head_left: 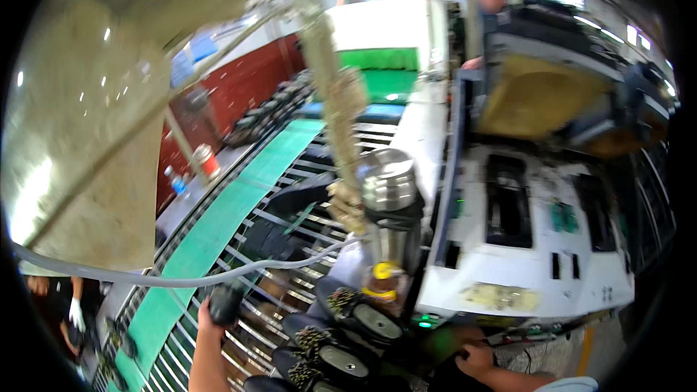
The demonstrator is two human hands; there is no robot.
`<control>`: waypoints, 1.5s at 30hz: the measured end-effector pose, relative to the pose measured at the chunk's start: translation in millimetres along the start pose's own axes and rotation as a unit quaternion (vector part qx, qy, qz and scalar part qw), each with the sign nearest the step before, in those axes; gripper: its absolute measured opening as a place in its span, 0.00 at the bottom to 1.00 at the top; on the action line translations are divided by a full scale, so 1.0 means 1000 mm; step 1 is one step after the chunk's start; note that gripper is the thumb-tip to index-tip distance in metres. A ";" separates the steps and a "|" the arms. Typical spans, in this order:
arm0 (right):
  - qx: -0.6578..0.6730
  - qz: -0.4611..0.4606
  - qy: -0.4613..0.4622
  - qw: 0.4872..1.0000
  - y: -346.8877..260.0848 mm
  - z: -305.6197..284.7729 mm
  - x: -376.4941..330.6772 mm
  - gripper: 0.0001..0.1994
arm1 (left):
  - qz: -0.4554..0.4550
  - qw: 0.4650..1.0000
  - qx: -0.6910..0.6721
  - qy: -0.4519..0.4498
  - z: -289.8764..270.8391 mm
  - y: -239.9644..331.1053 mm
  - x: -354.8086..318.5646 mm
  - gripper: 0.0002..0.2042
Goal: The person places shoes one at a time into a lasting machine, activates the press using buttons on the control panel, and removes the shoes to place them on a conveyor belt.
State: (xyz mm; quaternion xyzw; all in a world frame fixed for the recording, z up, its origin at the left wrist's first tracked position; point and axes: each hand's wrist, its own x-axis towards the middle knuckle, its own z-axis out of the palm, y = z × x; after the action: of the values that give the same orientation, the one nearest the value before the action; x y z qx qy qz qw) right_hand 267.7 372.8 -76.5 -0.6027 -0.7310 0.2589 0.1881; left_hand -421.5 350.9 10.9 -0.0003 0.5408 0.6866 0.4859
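At the lower left my left hand (207, 317) is closed around a dark, rounded shoe (226, 305), held over the metal rollers. Only its smooth black end shows clearly. Near the bottom edge, right of centre, my right hand (475, 357) has its fingers curled beside a dark, blurred area. What it grips, if anything, I cannot make out. Between my hands stand several black shoes (347, 360) with speckled laces and grey lasts in their openings.
A roller conveyor (243, 254) with a green strip (218, 225) runs away from me. A grey hose (210, 278) crosses ahead. On the right stands a white machine (508, 276); a steel canister (390, 180) is nearer the middle. Co-workers are at far right and lower left, one wearing a white glove (77, 314).
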 end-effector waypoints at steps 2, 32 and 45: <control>0.025 -0.080 0.042 0.996 -0.018 -0.016 0.010 0.09 | 0.041 0.989 -0.129 -0.067 -0.002 -0.032 -0.094 0.26; 0.534 -0.049 0.399 0.744 0.168 -0.366 -0.011 0.42 | 0.045 0.795 0.565 -0.215 0.176 -0.401 -0.313 0.10; -0.127 0.269 0.201 0.933 0.181 -0.513 0.196 0.55 | 0.033 0.879 0.453 -0.143 0.179 -0.428 -0.305 0.09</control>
State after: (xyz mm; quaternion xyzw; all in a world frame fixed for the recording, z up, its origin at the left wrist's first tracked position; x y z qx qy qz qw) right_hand 671.0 667.7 214.8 -0.8349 -0.5156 0.0782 0.1760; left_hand 119.1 255.9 -71.5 0.3361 0.7169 0.3747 0.4824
